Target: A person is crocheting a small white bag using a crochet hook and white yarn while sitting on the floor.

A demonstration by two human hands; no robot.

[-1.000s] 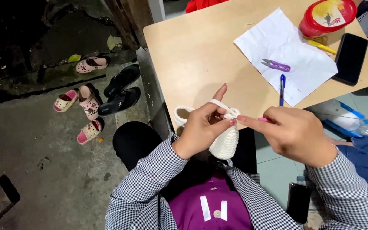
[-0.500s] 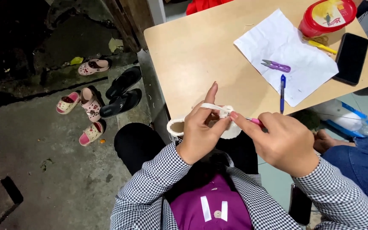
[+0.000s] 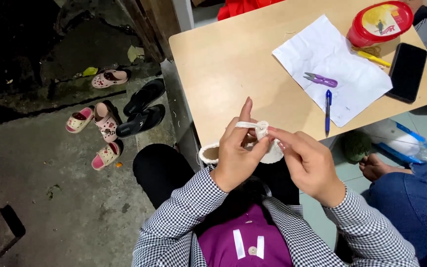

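Both hands, left hand (image 3: pixel 237 157) and right hand (image 3: pixel 308 163), are pinching a cream crochet piece (image 3: pixel 262 129) in closed grips, just beside the counter (image 3: pixel 233 64) edge.

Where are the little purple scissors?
In the head view, the purple scissors lie on the white paper at the table's right side, just above the blue pen and left of the black phone.

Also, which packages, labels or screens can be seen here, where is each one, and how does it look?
Tub: far right of the table, round, red with a yellow label on its lid.
Phone: right table edge, below the tub, flat black rectangle, screen dark.
Plastic bag: on the floor under the table's right side, clear and white with blue edging.
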